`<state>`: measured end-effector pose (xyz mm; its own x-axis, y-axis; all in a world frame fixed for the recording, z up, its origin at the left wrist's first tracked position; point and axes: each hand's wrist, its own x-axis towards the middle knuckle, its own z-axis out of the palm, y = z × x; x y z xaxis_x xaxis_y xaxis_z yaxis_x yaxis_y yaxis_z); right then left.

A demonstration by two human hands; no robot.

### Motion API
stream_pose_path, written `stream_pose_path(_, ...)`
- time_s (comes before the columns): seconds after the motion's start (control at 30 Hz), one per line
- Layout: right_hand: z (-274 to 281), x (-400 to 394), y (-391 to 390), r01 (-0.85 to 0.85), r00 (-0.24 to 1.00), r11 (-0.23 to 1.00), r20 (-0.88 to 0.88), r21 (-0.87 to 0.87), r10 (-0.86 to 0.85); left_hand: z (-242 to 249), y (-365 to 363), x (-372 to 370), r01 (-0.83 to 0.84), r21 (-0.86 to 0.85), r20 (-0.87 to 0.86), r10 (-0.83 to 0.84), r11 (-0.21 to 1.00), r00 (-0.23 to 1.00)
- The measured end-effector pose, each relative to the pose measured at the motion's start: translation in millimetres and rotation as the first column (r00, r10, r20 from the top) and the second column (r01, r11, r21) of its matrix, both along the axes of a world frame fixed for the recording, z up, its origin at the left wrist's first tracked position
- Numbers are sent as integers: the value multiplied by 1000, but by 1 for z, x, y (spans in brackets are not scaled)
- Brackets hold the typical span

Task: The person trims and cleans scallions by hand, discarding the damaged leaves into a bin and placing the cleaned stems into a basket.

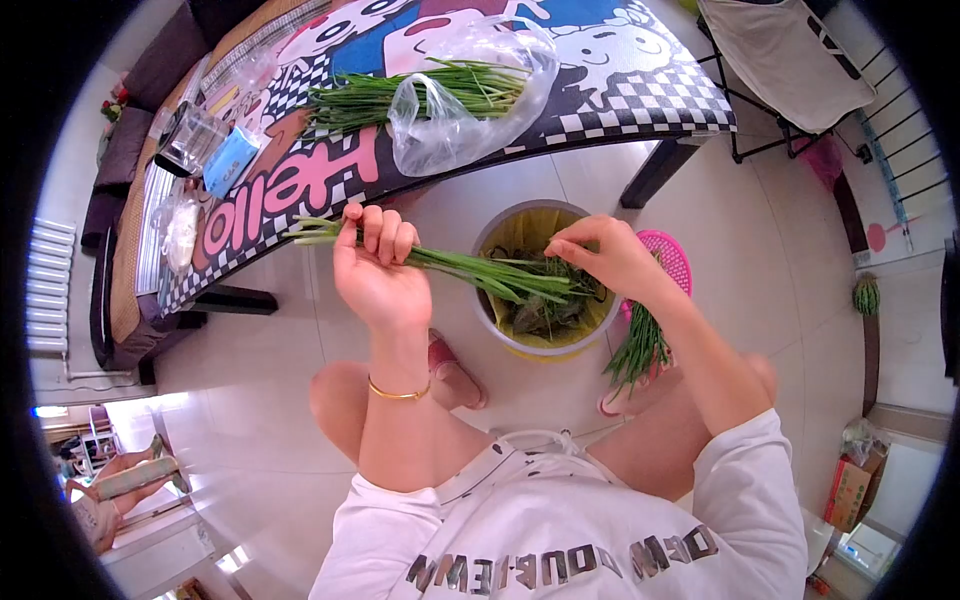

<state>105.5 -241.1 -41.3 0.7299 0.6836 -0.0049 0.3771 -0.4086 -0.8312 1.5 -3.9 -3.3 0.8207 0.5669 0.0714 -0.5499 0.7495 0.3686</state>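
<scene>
My left hand (383,255) is closed round a bunch of long green stalks (470,268), whose pale ends stick out to the left and whose green tips reach over the bin. Near those tips, above the bin's right side, my right hand (585,245) has its thumb and fingers pinched together; what they hold, if anything, is too small to make out. The grey-rimmed bin (487,318) has a yellow liner and green scraps inside. More green stalks (640,345) lie at a pink basket (672,262), right of the bin.
A patterned table (640,100) stands ahead, bearing a pile of green stalks (365,100) partly in a clear plastic bag (440,140), and a blue packet (230,162). A folding chair (790,65) is at the upper right. My feet are beside the bin.
</scene>
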Motion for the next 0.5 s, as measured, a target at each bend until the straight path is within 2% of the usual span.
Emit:
stream_pose_path(0.07,0,2,-3,29,999,1000,36,-11,-29,-6,5,0,-18,-88,-19,16,996,1000)
stream_pose_path(0.17,4,7,-7,38,999,999,-30,-26,-38,-3,2,-1,-85,-124,-93,74,989,993)
stream_pose_path(0.27,-6,12,-8,59,949,972,-315,226,16,-10,7,-1,-63,-138,-82,52,988,995)
stream_pose_path(0.37,2,10,-6,69,891,960,-450,272,64,-10,7,-1,-84,-149,-107,68,985,992)
stream_pose_path(0.47,14,1,-2,138,746,963,-664,231,52,-11,7,-1,-70,-160,-99,55,985,994)
stream_pose_path(0.5,16,0,-2,126,672,959,-733,254,106,-11,7,-1,-63,-172,-98,47,983,994)
